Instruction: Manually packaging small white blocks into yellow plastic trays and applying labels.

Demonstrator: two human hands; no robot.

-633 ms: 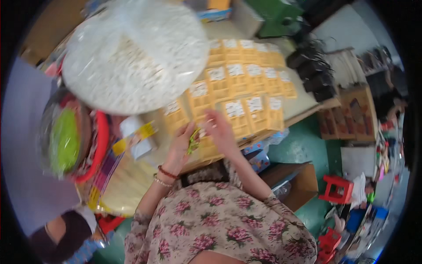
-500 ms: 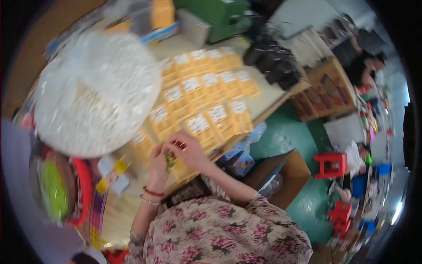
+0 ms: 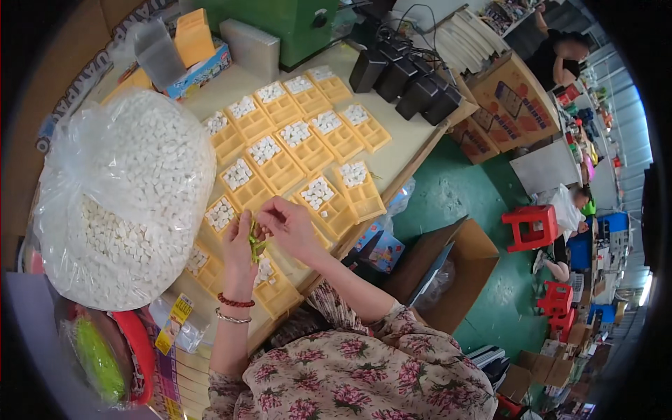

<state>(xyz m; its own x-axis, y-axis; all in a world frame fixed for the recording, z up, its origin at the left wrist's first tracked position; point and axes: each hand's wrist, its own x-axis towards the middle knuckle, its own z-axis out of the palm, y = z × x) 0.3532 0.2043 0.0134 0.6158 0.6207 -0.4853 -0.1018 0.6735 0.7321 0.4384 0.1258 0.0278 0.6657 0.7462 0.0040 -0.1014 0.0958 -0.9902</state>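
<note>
My left hand is closed around a bunch of small yellow-green pieces, which stick out past its fingers. Close beside it, my right hand has thumb and fingertips drawn together in a pinch; whatever may be between them is too small to make out. Both hands hover over rows of yellow compartment trays on the table. Small white pieces fill one compartment in many trays. One tray lies just below my hands, partly covered by them.
A large clear bag of white pieces stands at the left. Black boxes with cables sit at the table's far right, near a green machine. An open carton is on the floor to the right. Red stools stand beyond.
The view has shifted and sharpened, so the trays and bag appear lower and further left. My right fingertips have drawn slightly away from my left hand, which still holds the yellow-green pieces.
</note>
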